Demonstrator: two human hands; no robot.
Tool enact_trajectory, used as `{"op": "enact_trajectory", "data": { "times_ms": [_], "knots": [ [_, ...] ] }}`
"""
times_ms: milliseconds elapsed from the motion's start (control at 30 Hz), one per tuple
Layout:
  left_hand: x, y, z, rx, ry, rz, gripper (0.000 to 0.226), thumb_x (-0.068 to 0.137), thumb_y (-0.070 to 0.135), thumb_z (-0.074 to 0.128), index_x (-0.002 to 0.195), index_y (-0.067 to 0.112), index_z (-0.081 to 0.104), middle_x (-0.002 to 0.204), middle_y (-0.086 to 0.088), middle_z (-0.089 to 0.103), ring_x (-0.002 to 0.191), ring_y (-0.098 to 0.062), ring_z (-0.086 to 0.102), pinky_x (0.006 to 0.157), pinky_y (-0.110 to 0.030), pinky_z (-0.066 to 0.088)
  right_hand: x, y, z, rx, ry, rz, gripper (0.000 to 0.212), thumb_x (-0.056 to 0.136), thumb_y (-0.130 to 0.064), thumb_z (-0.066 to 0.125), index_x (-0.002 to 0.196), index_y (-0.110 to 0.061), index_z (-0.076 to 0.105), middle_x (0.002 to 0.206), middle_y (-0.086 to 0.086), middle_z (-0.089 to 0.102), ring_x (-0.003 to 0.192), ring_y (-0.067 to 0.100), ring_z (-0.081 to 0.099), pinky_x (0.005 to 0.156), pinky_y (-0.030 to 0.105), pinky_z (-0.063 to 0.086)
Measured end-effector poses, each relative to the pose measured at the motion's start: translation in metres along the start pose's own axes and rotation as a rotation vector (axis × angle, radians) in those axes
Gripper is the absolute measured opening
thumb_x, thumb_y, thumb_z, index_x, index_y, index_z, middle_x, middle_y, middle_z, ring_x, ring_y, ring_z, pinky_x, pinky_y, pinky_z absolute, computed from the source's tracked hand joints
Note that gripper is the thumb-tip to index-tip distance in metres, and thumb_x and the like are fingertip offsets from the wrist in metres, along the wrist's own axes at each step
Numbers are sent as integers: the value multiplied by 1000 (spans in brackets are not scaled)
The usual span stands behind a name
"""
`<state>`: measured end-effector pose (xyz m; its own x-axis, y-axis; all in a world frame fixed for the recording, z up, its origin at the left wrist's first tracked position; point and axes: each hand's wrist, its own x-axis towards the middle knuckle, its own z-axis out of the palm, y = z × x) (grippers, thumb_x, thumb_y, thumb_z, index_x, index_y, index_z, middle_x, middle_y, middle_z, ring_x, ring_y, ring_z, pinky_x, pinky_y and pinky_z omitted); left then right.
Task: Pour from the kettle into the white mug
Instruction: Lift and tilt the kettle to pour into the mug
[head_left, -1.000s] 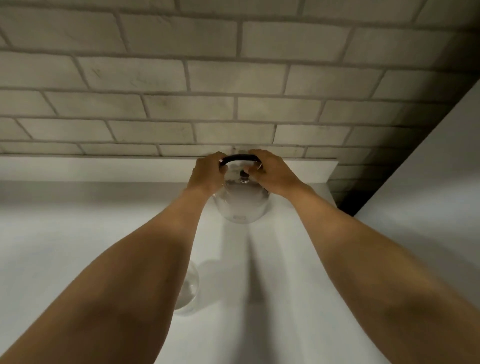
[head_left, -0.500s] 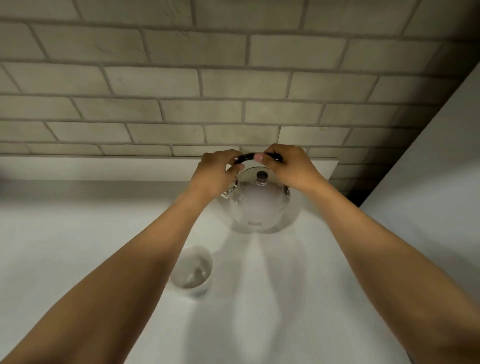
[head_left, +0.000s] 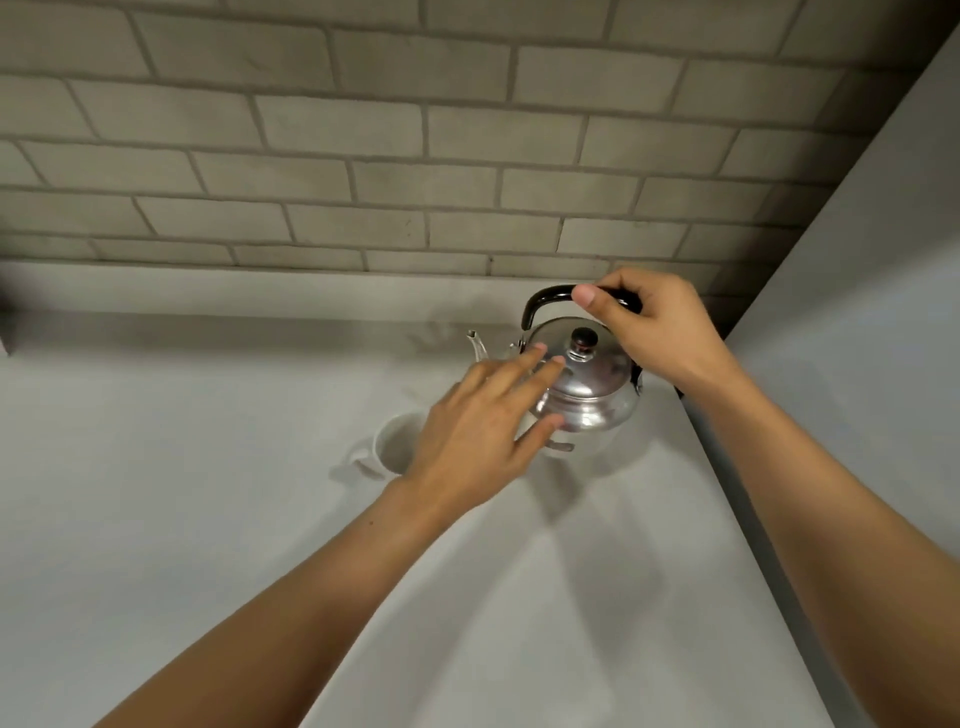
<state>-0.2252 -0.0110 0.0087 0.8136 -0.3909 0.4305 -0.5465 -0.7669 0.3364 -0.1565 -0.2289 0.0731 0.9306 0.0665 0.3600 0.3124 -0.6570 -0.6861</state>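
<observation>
While the right hand (head_left: 660, 332) closes around the black handle (head_left: 540, 301) of the kettle (head_left: 592, 395), thumb tip showing on the near side of the grip, the left hand (head_left: 483, 431) is spread flat with fingers apart and holds nothing. Left fingertips (head_left: 537, 349) lie over the near-left edge of the kettle lid; whether they touch the metal or hover just above it cannot be told. Left thumb sits against or just beside the lower body of the kettle. Kettle: polished metal, domed lid with a dark knob (head_left: 584, 340), upright, on the white counter (head_left: 208, 519) at about 1 o'clock from frame centre. Its spout (head_left: 477, 345) points toward 9 o'clock, tip raised. Handle arches over the lid, standing up. White mug (head_left: 392, 441) stands upright on the counter just beside the kettle, at roughly 8 o'clock from it, partly hidden behind the back of the left hand; its small handle (head_left: 363, 464) faces 8 o'clock. Mug interior is in shadow, contents cannot be told. Mug and kettle appear close but the gap between them is hidden by the hand. Behind the counter, at 12 o'clock, a low white ledge runs along the foot of a pale brick wall (head_left: 363, 156). At 3 o'clock a plain white panel (head_left: 857, 338) rises along the right edge of the counter, near the kettle. Both forearms are bare and reach in from the bottom of the frame.
</observation>
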Motion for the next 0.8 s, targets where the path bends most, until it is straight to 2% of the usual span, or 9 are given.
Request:
{"op": "enact_trajectory", "data": {
  "times_ms": [100, 167, 233, 333, 400, 467, 567, 667, 800],
  "knots": [
    [-10, 10, 7, 1, -47, -30, 59, 103, 54, 43, 158, 33, 34, 164, 13, 35, 138, -18, 46, 93, -36, 54, -21, -3, 1, -29, -21, -2, 32, 91, -61, 68, 88, -31, 76, 78, -7, 75, 70, 2, 64, 67, 22, 50],
    [-15, 14, 10, -13, -74, -71, 61, 104, 56, 38, 159, 33, 29, 166, 14, 30, 141, -16, 43, 85, -36, 56, -33, -6, 2, -35, -33, -13, 29, 90, -64, 66, 86, -37, 74, 78, -13, 74, 70, 1, 65, 63, 15, 47],
    [-20, 17, 13, -26, -103, -103, 62, 104, 57, 37, 159, 32, 28, 165, 14, 31, 142, -17, 41, 83, -39, 57, -44, -10, 3, -39, -49, -29, 26, 90, -65, 66, 85, -40, 72, 79, -20, 72, 68, -2, 64, 60, 8, 42],
    [-31, 18, 16, -67, -159, -103, 62, 103, 57, 41, 157, 27, 35, 162, 9, 38, 144, -20, 40, 100, -45, 53, -53, -16, 4, -55, -93, -62, 18, 93, -60, 68, 85, -43, 70, 80, -30, 70, 70, -6, 64, 60, 6, 41],
    [-37, 17, 16, -99, -171, -83, 65, 102, 57, 47, 157, 23, 38, 161, 5, 41, 143, -23, 41, 111, -40, 44, -54, -21, 4, -69, -114, -74, 18, 93, -57, 69, 85, -41, 71, 80, -30, 71, 72, -6, 65, 60, 6, 42],
    [-42, 16, 14, -114, -141, -75, 64, 101, 53, 52, 155, 20, 41, 159, 2, 44, 141, -24, 44, 113, -37, 40, -54, -26, 5, -75, -120, -85, 22, 93, -57, 70, 87, -36, 73, 84, -24, 72, 72, -3, 66, 60, 8, 44],
    [-48, 16, 12, -145, -69, -87, 61, 101, 46, 57, 152, 15, 47, 155, -3, 49, 136, -27, 50, 113, -38, 41, -49, -37, 7, -110, -143, -123, 22, 93, -59, 69, 88, -37, 73, 82, -22, 73, 76, -3, 67, 61, 8, 46],
    [-52, 14, 10, -171, -29, -108, 61, 100, 44, 58, 152, 13, 47, 156, -5, 49, 135, -28, 51, 113, -37, 41, -41, -50, 11, -170, -185, -162, 30, 92, -63, 66, 91, -35, 75, 78, -13, 75, 79, 6, 69, 61, 14, 49],
    [-54, 12, 9, -198, -16, -139, 61, 101, 44, 57, 153, 13, 46, 158, -5, 46, 136, -28, 50, 115, -36, 39, -33, -67, 14, -231, -226, -230, 40, 91, -66, 62, 101, -31, 79, 89, -11, 78, 81, 11, 70, 74, 35, 57]
  ]
}}
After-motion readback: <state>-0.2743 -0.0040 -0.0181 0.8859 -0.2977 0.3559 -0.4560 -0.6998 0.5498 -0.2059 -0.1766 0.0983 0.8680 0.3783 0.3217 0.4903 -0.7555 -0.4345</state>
